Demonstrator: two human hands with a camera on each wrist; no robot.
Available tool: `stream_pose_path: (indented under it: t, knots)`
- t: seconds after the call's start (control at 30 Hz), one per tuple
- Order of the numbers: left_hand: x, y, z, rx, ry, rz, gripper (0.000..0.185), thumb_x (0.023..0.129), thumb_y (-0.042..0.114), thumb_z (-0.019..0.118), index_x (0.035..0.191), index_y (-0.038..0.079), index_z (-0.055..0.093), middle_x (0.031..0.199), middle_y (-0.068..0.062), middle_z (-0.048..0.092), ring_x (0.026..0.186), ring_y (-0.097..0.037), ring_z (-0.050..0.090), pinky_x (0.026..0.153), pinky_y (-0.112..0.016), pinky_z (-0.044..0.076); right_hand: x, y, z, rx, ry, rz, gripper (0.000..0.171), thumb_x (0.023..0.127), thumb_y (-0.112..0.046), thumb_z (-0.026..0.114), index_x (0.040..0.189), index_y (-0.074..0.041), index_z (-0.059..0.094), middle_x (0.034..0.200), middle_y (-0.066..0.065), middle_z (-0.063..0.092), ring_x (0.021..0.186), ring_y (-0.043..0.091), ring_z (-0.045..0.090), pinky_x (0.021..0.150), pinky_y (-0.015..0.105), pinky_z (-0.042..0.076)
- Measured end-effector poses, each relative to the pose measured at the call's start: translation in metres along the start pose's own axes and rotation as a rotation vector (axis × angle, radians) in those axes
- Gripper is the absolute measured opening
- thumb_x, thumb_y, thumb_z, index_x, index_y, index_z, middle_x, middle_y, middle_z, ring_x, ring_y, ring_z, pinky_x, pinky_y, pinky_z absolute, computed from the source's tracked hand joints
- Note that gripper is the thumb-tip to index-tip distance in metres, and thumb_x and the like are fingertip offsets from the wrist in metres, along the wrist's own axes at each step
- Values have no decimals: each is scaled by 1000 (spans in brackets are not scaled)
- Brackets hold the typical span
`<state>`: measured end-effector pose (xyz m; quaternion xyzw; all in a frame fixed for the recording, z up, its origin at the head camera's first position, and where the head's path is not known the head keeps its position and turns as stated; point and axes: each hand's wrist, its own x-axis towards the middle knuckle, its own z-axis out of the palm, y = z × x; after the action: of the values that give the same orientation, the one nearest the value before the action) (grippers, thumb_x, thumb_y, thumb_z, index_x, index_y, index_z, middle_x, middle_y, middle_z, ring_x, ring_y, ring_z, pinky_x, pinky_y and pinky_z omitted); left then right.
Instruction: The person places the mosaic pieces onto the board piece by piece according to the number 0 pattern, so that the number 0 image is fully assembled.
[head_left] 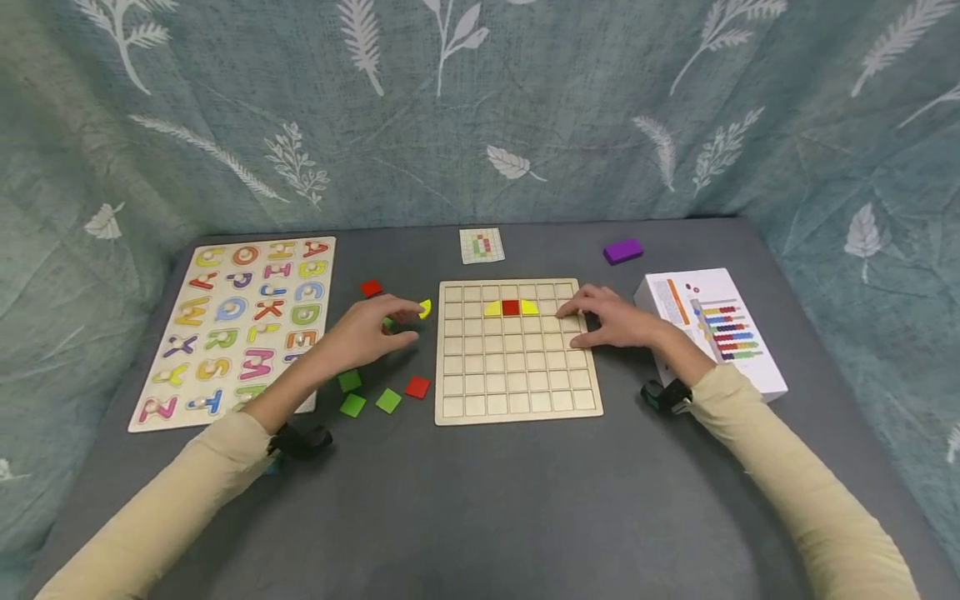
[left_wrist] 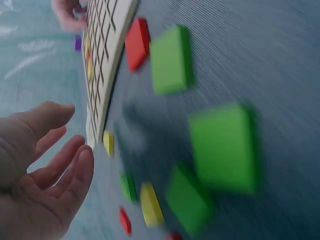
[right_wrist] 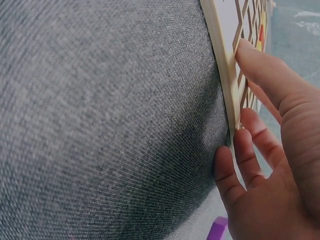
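While the left hand [head_left: 372,329] hovers with thumb and fingers parted, seemingly gripping nothing, a loose yellow piece [head_left: 425,309] lies just by its fingertips, left of the grid board [head_left: 517,362]. A hasty pinch could nudge that piece against the board's left rim. The right hand [head_left: 617,319], fingers relaxed and gripping nothing, touches the board's right edge; uneven pressure there could shift the board and jog the red square [head_left: 511,308] between two yellow pieces [head_left: 529,307] on its far part.
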<state>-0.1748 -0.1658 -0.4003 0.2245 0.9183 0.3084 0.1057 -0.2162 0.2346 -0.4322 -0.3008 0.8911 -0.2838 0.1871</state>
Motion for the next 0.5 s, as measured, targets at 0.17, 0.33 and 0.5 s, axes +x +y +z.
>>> stream_pose_path:
  t: [0.17,0.33,0.5]
  knots:
    - [-25,-20,-21,38,39,-74,44,89,12,68,131,3,58,125,-20,61,109,-36,61,88,-50,51,-2,0,-1,-8,17,-6,46,83,-22,77,126,-12,62,126,13,51,114,29,43,96,47,36]
    - [-46,-35,-32,86,35,-130,44,91,14,67,132,3,57,127,-21,60,111,-37,58,88,-51,49,-3,0,1,-14,11,-8,46,84,-22,76,126,-12,62,126,13,50,112,28,42,94,45,36]
    - [-59,-44,-37,67,2,-148,46,90,12,68,133,2,56,127,-22,59,109,-37,60,83,-47,52,0,-3,1,-4,13,-16,46,83,-22,77,126,-12,62,125,13,50,111,28,42,94,45,35]
